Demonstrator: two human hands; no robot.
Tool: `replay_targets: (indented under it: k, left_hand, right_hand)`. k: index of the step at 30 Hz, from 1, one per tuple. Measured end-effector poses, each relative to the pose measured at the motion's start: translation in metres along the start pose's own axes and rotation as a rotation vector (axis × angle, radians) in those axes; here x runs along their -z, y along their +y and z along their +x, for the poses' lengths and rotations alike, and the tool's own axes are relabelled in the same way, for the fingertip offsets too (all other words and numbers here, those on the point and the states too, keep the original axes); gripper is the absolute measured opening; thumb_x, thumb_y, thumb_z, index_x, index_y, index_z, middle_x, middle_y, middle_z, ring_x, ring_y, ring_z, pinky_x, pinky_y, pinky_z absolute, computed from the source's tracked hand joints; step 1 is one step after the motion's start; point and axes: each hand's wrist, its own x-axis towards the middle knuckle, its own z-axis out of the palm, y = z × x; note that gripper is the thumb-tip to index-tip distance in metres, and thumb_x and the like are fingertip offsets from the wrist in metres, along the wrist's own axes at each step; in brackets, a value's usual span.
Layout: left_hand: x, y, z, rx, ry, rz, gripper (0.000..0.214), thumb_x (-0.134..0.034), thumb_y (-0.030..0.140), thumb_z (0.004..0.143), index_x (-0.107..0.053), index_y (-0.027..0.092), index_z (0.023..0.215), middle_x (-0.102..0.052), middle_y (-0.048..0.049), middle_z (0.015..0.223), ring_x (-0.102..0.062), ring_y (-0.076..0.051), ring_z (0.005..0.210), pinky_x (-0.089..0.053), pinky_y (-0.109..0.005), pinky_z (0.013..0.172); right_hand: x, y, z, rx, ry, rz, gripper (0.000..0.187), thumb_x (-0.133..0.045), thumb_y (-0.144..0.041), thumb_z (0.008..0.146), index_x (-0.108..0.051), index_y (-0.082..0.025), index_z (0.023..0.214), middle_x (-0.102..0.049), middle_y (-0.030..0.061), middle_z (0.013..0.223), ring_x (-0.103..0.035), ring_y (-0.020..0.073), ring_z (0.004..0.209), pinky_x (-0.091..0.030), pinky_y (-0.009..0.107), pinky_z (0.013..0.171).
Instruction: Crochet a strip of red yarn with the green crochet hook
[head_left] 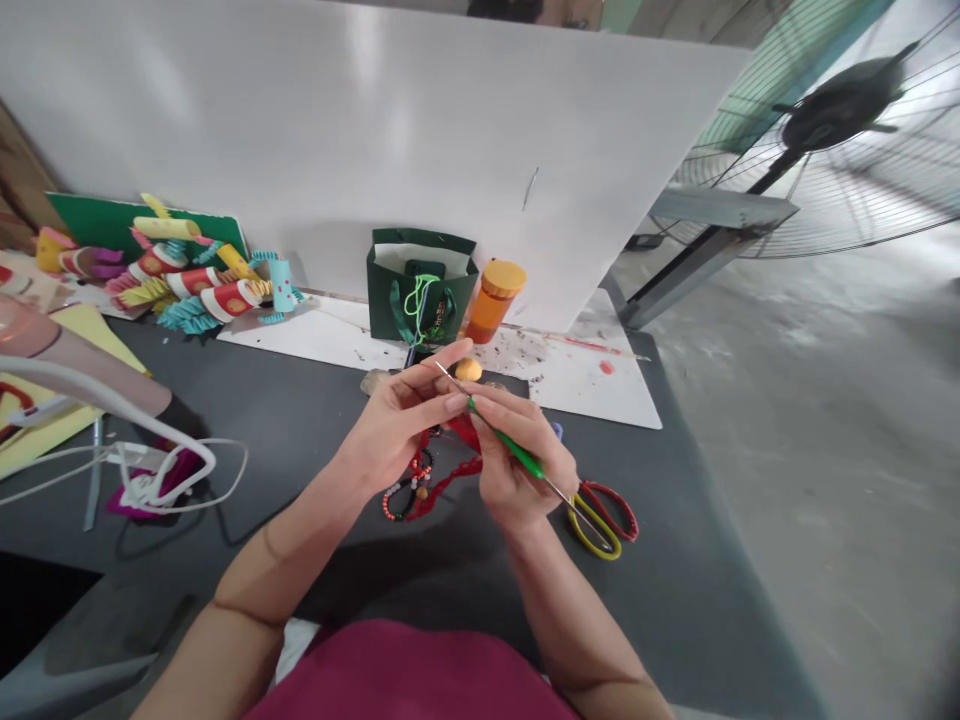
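In my right hand (529,450) is a crochet hook (521,455) with a green grip, its thin metal tip pointing up and left past the fingertips. My left hand (397,420) meets it from the other side, thumb and fingers pinched together close to the tip; what lies between them is hidden. A red lacy strip (450,480) shows below and between both hands, its upper end out of sight behind the fingers. On the table under it lies a beaded bracelet (401,500) with orange, dark and pale beads. Scissors (600,522) with red and yellow handles rest beside my right wrist.
Ahead stand a dark green paper bag (384,300) and an orange jar (491,305) on a white board (615,385). Colourful paper-and-cup crafts (202,285) are at the left back, with a pinkish cylinder (105,365) and white cable (180,440) nearer. A fan (840,105) stands right.
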Motion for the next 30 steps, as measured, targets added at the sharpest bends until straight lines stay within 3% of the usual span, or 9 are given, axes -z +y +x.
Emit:
replay_targets:
  k: [3,7,13,18,21,25,27,30]
  left_hand:
    - [0.001,0.001,0.000,0.054,-0.021,-0.039,0.046,-0.097,0.021,0.068,-0.084,0.032,0.110,-0.070,0.0053,0.074,-0.061,-0.007,0.072,-0.049,-0.020,0.076]
    - [0.005,0.003,0.000,0.092,-0.037,-0.033,0.049,-0.096,0.023,0.068,-0.083,0.033,0.114,-0.073,0.0050,0.079,-0.059,-0.007,0.070,-0.049,-0.022,0.075]
    - [0.009,0.004,0.001,0.131,-0.087,-0.004,0.041,-0.090,0.021,0.074,-0.084,0.029,0.114,-0.081,-0.0005,0.094,-0.066,-0.012,0.080,-0.051,-0.026,0.081]
    - [0.006,0.001,0.000,0.119,-0.155,-0.035,0.038,-0.091,0.019,0.072,-0.085,0.028,0.109,-0.082,-0.0019,0.092,-0.068,-0.013,0.080,-0.054,-0.029,0.085]
    - [0.002,0.000,-0.002,0.077,-0.123,-0.028,0.043,-0.092,0.017,0.072,-0.085,0.030,0.111,-0.080,0.0007,0.087,-0.067,-0.011,0.075,-0.055,-0.027,0.077]
    - [-0.002,-0.001,-0.004,0.029,-0.102,0.010,0.045,-0.090,0.020,0.075,-0.082,0.034,0.117,-0.077,0.0020,0.087,-0.067,-0.014,0.072,-0.058,-0.029,0.068]
    - [-0.003,-0.004,-0.004,-0.030,-0.046,0.051,0.048,-0.091,0.021,0.075,-0.081,0.034,0.120,-0.076,0.0023,0.087,-0.066,-0.013,0.074,-0.058,-0.028,0.071]
    - [-0.004,-0.009,-0.004,-0.121,0.053,0.096,0.051,-0.091,0.022,0.076,-0.079,0.034,0.125,-0.072,0.0041,0.082,-0.065,-0.010,0.078,-0.057,-0.023,0.079]
  right_hand:
    - [-0.002,-0.002,-0.001,-0.094,0.060,0.022,0.027,-0.070,-0.012,0.095,-0.078,-0.031,0.113,-0.085,0.0031,0.105,-0.083,0.0223,0.091,-0.070,0.037,0.074]
    - [-0.001,-0.009,-0.001,-0.281,0.152,-0.038,0.007,-0.068,-0.029,0.099,-0.074,-0.026,0.101,-0.082,0.0020,0.085,-0.076,0.0164,0.058,-0.060,0.028,0.050]
    - [0.003,-0.008,0.006,-0.525,0.192,0.170,0.020,-0.062,-0.049,0.101,-0.060,-0.030,0.097,-0.078,-0.0019,0.073,-0.070,0.0156,0.047,-0.049,0.025,0.038]
    - [-0.001,-0.006,0.012,-0.727,0.141,0.360,0.027,-0.068,-0.053,0.094,-0.060,-0.028,0.091,-0.076,-0.0031,0.066,-0.068,0.0162,0.048,-0.056,0.028,0.046]
    - [-0.006,-0.007,0.009,-0.668,0.139,0.432,0.024,-0.074,-0.049,0.092,-0.064,-0.027,0.091,-0.079,-0.0021,0.074,-0.073,0.0168,0.058,-0.061,0.030,0.055]
    - [-0.007,-0.007,0.004,-0.529,0.137,0.397,0.006,-0.068,-0.034,0.100,-0.069,-0.029,0.097,-0.083,-0.0026,0.087,-0.072,0.0138,0.056,-0.062,0.028,0.054]
    - [-0.007,-0.005,0.003,-0.389,0.103,0.249,0.008,-0.065,-0.026,0.101,-0.073,-0.030,0.102,-0.084,-0.0010,0.094,-0.077,0.0151,0.066,-0.064,0.029,0.059]
    - [-0.008,0.000,0.000,-0.116,0.059,0.045,0.022,-0.069,-0.014,0.097,-0.076,-0.031,0.109,-0.084,0.0021,0.106,-0.081,0.0198,0.095,-0.067,0.036,0.079]
